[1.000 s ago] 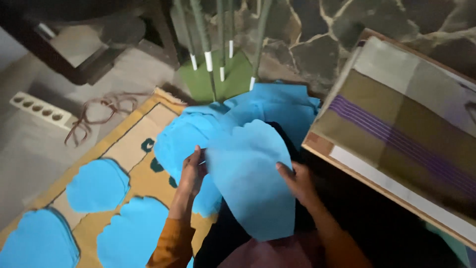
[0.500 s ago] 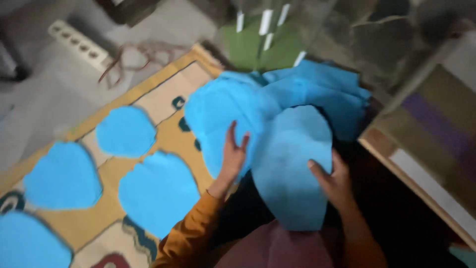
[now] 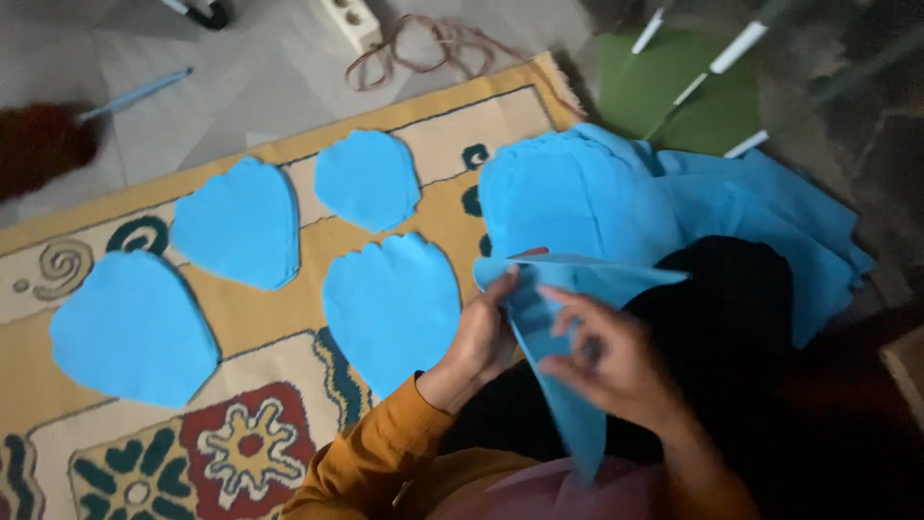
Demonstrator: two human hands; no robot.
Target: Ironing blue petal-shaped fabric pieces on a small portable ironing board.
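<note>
Left hand: the left hand [image 3: 484, 332] was closed on the top edge of a blue cut piece [image 3: 568, 327], with the thumb on top and the fingers curled behind it.
Right hand: the right hand [image 3: 616, 361] was partly closed, with its fingertips [image 3: 551, 364] pinching the same blue cut piece lower down.
Blue cut piece: it was held up over the person's lap, between both hands, and it was folded to a point that hung down near the body. It was a bit blurry.
Sleeve: the left arm wore an orange sleeve [image 3: 371, 462].
Big pile: a stack of blue pieces [image 3: 577, 193] lay just past the hands, partly on the rug and partly on the floor.
Rug: a yellow rug [image 3: 269, 318] with swirls and flower shapes lay on the floor.
Flat pieces: four blue pieces with wavy edges lay flat on the rug, each apart from the others. One [image 3: 390, 303] lay just beside the left hand, one [image 3: 366, 178] above it, one [image 3: 241, 221] further left, and one [image 3: 130, 327] at the far left.
Green sheet: a green sheet [image 3: 674, 91] lay behind the big pile.
Cord: a thin brown cord [image 3: 433, 48] lay tangled near a white power strip [image 3: 351, 17] at the top.
</note>
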